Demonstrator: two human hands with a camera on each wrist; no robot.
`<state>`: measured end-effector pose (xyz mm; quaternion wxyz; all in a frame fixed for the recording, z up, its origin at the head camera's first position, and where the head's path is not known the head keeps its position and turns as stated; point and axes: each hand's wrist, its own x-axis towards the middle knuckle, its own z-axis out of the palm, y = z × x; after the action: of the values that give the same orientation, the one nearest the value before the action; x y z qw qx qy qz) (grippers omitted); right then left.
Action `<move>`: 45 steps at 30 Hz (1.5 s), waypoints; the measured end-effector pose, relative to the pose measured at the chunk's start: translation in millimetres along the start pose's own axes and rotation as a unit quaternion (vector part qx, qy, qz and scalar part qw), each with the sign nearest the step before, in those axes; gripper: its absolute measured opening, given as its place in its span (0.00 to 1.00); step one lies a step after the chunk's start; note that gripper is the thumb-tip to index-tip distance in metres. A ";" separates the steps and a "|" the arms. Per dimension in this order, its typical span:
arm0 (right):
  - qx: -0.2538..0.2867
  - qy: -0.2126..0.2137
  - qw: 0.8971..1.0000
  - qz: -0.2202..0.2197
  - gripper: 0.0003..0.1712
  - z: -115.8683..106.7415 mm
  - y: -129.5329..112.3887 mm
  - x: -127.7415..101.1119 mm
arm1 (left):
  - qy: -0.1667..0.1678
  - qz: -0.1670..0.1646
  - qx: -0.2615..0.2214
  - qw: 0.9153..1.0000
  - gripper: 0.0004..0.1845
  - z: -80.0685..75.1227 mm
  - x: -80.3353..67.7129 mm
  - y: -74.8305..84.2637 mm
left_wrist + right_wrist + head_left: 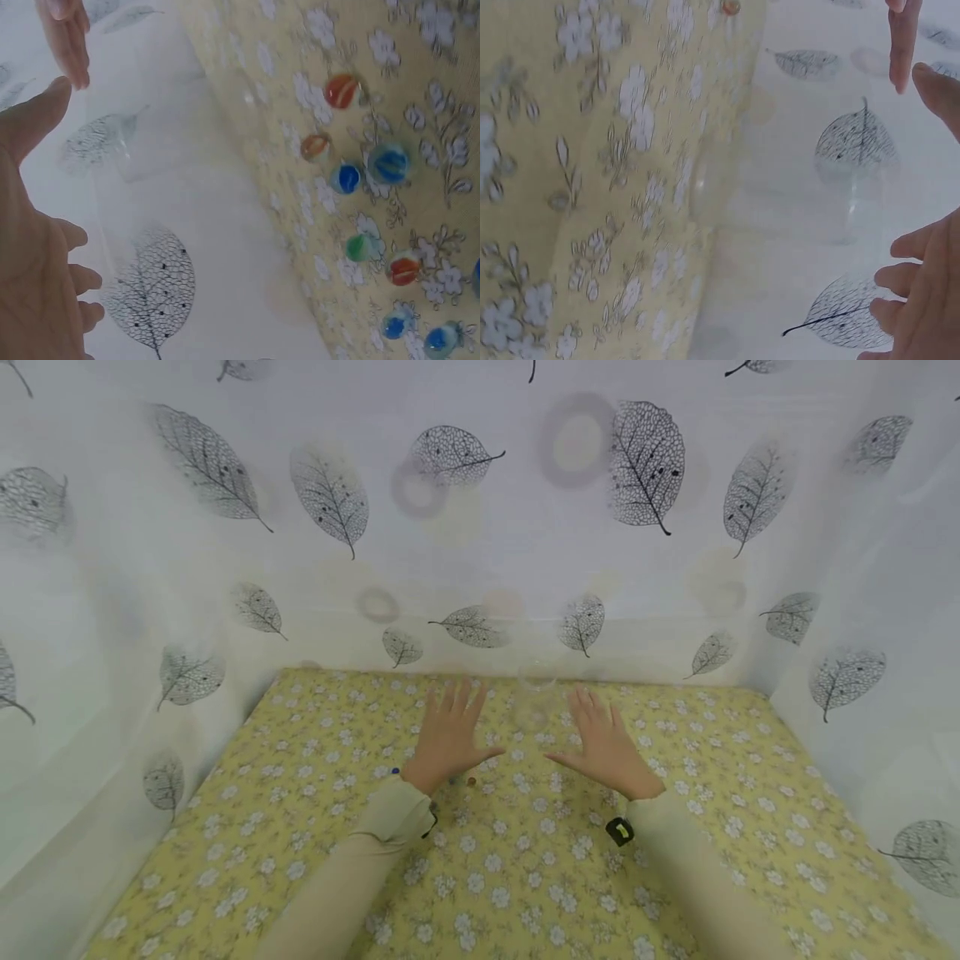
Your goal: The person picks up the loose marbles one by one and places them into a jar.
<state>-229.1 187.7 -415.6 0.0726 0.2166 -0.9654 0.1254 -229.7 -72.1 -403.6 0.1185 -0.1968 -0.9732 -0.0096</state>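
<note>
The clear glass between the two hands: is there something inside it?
The clear glass looks empty: only the floral cloth and leaf curtain show through it. The marbles lie on the cloth beside the left hand. Its bottom is too faint to check.

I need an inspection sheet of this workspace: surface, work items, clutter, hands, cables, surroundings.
Surface: yellow floral cloth covers the table.
Work items: clear glass jar stands between the hands; coloured marbles lie loose on the cloth.
Clutter: nothing seen.
Hands: left hand and right hand both flat, fingers straight, holding nothing.
Cables: nothing seen; black wrist device on the right sleeve.
Surroundings: white leaf-print curtain on three sides.
</note>
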 end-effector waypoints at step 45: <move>-0.045 -0.118 0.992 0.009 0.55 35.6 45.0 88.4 | -0.122 -0.004 -0.039 0.992 0.43 50.0 107.8 12.9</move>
<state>-331.0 181.9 -442.0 -0.0330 0.2172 -0.9740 0.0556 -332.6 -15.9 -427.3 -0.0093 -0.1974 -0.9800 -0.0237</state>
